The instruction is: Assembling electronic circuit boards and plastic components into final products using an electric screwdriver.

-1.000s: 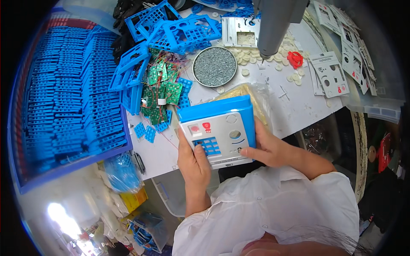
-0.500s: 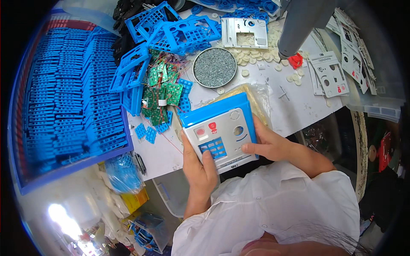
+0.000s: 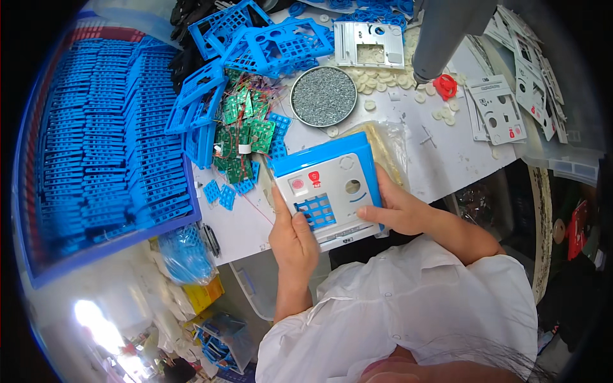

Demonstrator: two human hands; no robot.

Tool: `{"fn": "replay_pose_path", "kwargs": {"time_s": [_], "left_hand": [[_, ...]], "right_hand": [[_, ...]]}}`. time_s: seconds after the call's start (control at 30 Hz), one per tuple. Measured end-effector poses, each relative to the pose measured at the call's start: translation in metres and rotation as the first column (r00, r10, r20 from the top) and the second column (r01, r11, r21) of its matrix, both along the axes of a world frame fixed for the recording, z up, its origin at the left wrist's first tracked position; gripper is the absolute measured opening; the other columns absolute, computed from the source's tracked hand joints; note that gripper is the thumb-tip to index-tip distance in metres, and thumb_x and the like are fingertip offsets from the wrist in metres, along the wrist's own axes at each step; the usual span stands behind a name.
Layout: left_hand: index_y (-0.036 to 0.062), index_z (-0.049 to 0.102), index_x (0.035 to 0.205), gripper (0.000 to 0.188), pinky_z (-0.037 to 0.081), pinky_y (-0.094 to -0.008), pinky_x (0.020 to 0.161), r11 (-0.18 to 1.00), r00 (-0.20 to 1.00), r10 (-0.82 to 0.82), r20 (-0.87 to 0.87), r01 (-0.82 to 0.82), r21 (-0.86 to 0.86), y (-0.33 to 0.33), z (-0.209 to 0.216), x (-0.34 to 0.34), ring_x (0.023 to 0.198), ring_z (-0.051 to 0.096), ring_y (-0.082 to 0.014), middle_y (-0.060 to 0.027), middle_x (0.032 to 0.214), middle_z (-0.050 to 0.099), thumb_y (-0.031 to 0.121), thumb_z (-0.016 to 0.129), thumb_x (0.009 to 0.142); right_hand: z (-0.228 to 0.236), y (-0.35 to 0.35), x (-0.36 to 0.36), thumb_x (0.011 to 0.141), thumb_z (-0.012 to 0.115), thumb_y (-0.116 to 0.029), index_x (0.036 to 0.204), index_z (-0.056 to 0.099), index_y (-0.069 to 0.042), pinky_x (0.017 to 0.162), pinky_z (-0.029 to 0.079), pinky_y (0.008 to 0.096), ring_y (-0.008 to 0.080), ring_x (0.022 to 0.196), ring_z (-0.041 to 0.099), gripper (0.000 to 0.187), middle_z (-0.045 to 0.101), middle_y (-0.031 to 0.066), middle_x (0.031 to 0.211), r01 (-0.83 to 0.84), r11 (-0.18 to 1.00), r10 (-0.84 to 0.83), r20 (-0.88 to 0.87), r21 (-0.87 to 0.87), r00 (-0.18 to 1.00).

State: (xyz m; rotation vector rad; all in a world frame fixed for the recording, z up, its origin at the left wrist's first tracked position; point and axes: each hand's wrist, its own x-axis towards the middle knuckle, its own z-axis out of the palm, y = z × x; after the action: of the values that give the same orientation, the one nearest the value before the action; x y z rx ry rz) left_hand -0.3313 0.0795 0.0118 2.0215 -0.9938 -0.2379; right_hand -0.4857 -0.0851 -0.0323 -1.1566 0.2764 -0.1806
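Between my two hands is a white plastic front panel seated against a blue plastic frame, which shows along its far and right sides. Blue grid bars fill the panel's square window, and red markings sit near its far left corner. My left hand grips the left edge, thumb on the panel's face. My right hand holds the right edge, its thumb pressing on the face near the round hole. The fingers beneath are hidden. Just beyond lies a clear bag with a yellowish sheet.
A blue crate of stacked blue frames stands at left. Green circuit boards, a round tin of small metal screws and white discs lie beyond. A grey machine column overhangs the table; more white panels lie at right.
Both hands have shifted the panel and frame slightly left and tilted them a little. My left thumb has moved from the window area toward the panel's left edge.
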Motion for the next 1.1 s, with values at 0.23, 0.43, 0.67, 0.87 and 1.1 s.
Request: {"fn": "replay_pose_path", "kwargs": {"time_s": [0.23, 0.43, 0.67, 0.87, 1.1], "left_hand": [[-0.0051, 0.035, 0.156, 0.057, 0.054, -0.0276, 0.079, 0.985, 0.872, 0.014, -0.49, -0.097, -0.144, 0.003, -0.025, 0.021, 0.094, 0.069, -0.0148, -0.0146, 0.123, 0.069, 0.027, 0.046, 0.11], [-0.0063, 0.049, 0.142, 0.06, 0.059, -0.032, 0.083, 0.937, 0.502, -0.218, -0.837, -0.132, -0.324, 0.015, -0.025, 0.036, 0.1, 0.07, -0.0169, -0.0155, 0.122, 0.068, 0.042, 0.053, 0.107], [-0.0056, 0.053, 0.136, 0.059, 0.061, -0.0328, 0.08, 0.934, 0.615, -0.158, -0.772, -0.161, -0.319, 0.01, -0.027, 0.03, 0.095, 0.073, -0.0198, -0.0157, 0.116, 0.07, 0.045, 0.054, 0.106], [-0.0034, 0.052, 0.138, 0.062, 0.063, -0.0355, 0.078, 0.932, 0.5, -0.198, -0.843, -0.169, -0.32, 0.014, -0.03, 0.04, 0.095, 0.073, -0.0227, -0.0165, 0.117, 0.07, 0.05, 0.052, 0.105], [0.0015, 0.052, 0.141, 0.066, 0.063, -0.0405, 0.081, 0.88, 0.369, -0.123, -0.921, -0.388, -0.273, -0.002, -0.034, 0.041, 0.097, 0.073, -0.0257, -0.0159, 0.121, 0.07, 0.055, 0.057, 0.101]], "right_hand": [[0.004, 0.009, 0.007, 0.098, 0.063, -0.007, 0.159, 0.012, 0.002, 0.119, 0.035, 0.0385, 0.0233, 0.142, 0.042, 0.08, 0.041, 0.0168, 0.153, 0.063, 0.974, -0.064, -0.003, 0.217, 0.998], [0.011, -0.007, 0.009, 0.097, 0.066, -0.008, 0.163, 0.007, -0.003, 0.12, 0.033, 0.0404, 0.0224, 0.144, 0.041, 0.088, 0.041, 0.0149, 0.156, 0.003, 0.952, -0.017, 0.041, 0.306, 0.999], [0.007, -0.002, 0.007, 0.097, 0.066, -0.009, 0.163, 0.009, -0.003, 0.119, 0.034, 0.0407, 0.0224, 0.144, 0.042, 0.087, 0.042, 0.015, 0.155, 0.012, 0.966, -0.024, 0.044, 0.258, 0.999], [0.018, -0.007, 0.005, 0.097, 0.067, -0.01, 0.16, 0.015, -0.001, 0.119, 0.034, 0.0396, 0.0226, 0.142, 0.043, 0.082, 0.043, 0.0153, 0.153, -0.005, 0.97, 0.0, 0.019, 0.243, 1.0], [0.025, -0.003, 0.009, 0.097, 0.066, -0.008, 0.153, 0.027, 0.003, 0.114, 0.041, 0.0366, 0.0225, 0.135, 0.051, 0.069, 0.052, 0.0172, 0.145, -0.032, 0.979, 0.037, -0.022, 0.201, 0.999]]}}
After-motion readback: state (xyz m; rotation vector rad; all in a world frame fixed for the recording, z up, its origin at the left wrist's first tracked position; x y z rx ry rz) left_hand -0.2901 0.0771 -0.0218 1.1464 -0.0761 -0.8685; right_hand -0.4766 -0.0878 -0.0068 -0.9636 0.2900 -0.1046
